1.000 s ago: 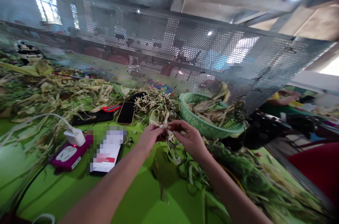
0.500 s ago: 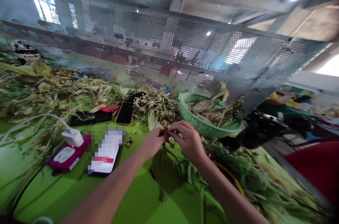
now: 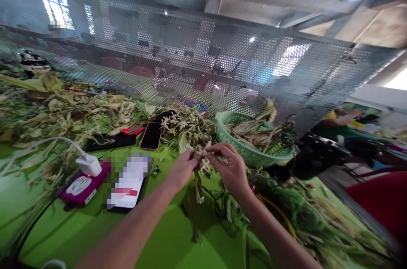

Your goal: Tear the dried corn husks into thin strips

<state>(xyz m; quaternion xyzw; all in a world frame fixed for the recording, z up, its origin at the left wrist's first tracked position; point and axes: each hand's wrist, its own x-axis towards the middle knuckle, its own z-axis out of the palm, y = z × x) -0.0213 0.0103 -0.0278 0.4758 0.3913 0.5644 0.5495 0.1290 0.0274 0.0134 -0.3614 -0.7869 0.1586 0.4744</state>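
Note:
Over a bright green table (image 3: pixel 165 239), my left hand (image 3: pixel 182 168) and my right hand (image 3: pixel 230 167) meet, both pinched shut on a small bunch of pale dried leaf strips (image 3: pixel 201 156). Loose ends of the strips hang down between the hands toward the table. Just behind the hands lies a heap of dried leaves (image 3: pixel 187 127). A green plastic basket (image 3: pixel 244 150) with more dried leaves stands behind my right hand.
A purple power strip with a white charger (image 3: pixel 83 178) and a lit phone (image 3: pixel 129 182) lie at the left. A dark phone (image 3: pixel 151 135) lies further back. A perforated metal screen (image 3: pixel 203 61) bounds the table. Green and dried leaves cover the right side and far left.
The hands have lifted the bunch slightly and spread its strip ends apart; the hanging ends have swung beneath them. Nothing else on the table has moved.

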